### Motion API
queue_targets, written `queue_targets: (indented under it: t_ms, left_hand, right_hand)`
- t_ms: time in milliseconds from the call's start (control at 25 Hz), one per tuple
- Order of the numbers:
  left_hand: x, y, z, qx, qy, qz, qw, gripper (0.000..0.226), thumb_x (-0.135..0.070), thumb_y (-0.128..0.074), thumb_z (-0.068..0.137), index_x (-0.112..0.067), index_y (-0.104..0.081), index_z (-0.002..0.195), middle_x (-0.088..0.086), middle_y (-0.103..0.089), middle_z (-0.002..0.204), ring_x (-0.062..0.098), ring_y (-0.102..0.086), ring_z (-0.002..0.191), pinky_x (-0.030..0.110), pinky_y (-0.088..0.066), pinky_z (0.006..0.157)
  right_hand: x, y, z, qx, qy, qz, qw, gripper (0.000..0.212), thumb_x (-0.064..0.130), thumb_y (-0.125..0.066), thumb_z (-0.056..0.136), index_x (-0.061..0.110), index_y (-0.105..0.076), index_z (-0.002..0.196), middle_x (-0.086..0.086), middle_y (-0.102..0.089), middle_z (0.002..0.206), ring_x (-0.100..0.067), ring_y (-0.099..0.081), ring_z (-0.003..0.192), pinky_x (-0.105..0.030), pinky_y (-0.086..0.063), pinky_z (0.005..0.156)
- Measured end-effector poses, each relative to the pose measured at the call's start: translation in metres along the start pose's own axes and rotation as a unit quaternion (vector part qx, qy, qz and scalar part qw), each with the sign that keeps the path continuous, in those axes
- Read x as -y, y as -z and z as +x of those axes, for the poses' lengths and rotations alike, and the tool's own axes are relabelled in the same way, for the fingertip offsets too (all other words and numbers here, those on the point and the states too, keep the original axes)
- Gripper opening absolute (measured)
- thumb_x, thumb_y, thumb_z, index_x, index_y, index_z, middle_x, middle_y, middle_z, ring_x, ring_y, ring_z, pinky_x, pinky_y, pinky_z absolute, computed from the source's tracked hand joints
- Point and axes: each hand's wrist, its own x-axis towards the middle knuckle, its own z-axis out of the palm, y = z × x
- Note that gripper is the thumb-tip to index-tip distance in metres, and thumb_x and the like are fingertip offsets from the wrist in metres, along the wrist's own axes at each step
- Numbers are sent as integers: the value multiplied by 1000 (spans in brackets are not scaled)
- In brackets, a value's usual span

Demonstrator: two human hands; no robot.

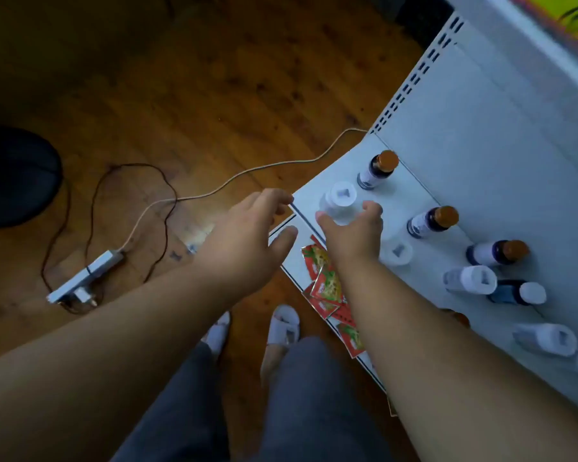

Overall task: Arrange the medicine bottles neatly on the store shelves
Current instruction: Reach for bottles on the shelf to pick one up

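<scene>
Reaching for the white bottle

Our right hand (354,235), fingers spread and holding nothing, hovers at the white bottle (339,203) near the shelf (464,155) corner. Left hand (244,248) is relaxed, empty. We judge it light, smooth plastic (grip around its body).

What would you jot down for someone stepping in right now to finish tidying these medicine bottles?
Left hand: open, holding nothing, at the shelf's corner.
Right hand: fingers spread around the white bottle nearest the corner; no firm grip visible.
On the white shelf: three brown-capped bottles standing in a rough row, more white bottles and a dark one scattered toward the near end.
Done: back row partly lined up.
Left: set the white bottles in line too.
</scene>
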Motion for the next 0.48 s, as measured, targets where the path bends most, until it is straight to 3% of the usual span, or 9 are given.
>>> queue_targets:
  t_ms: [80,160,320,400,480]
  left_hand:
    - [20,-15,16,6,15,0,1000,41,-39,-52,96,-30,-43,135,-9,-55,128,8,-53,110,22,-46,80]
    - [34,-27,28,19,28,0,999,41,-39,-53,96,-29,-43,135,-9,-54,127,8,-52,110,22,-46,81]
    - [47,-34,46,24,44,-27,998,40,-38,-53,97,-29,-44,135,-9,-55,127,7,-52,108,21,-43,78]
    - [42,-27,43,32,55,-44,997,38,-38,-53,97,-29,-46,133,-9,-55,125,7,-53,106,20,-41,75]
    - [26,-6,30,37,64,-64,995,35,-36,-53,97,-28,-49,130,-8,-56,123,7,-54,105,20,-42,77]
  right_hand:
    - [-7,-27,19,-40,-39,52,997,95,42,-86,70,18,-32,143,-8,-46,139,-25,-54,121,-32,-48,96]
    - [-11,-45,37,-71,-34,89,993,98,47,-88,64,20,-34,142,-5,-50,136,-26,-56,120,-37,-51,99]
    - [-6,-60,58,-92,-11,129,987,55,42,-84,73,28,-49,113,7,-59,108,-16,-61,99,-36,-55,92]
    - [0,-49,47,-52,-16,158,986,41,44,-80,75,29,-54,104,10,-64,104,-14,-64,96,-40,-56,92]
    - [16,-24,15,14,-75,242,967,43,45,-79,75,29,-57,108,3,-66,109,-19,-68,98,-44,-59,87]
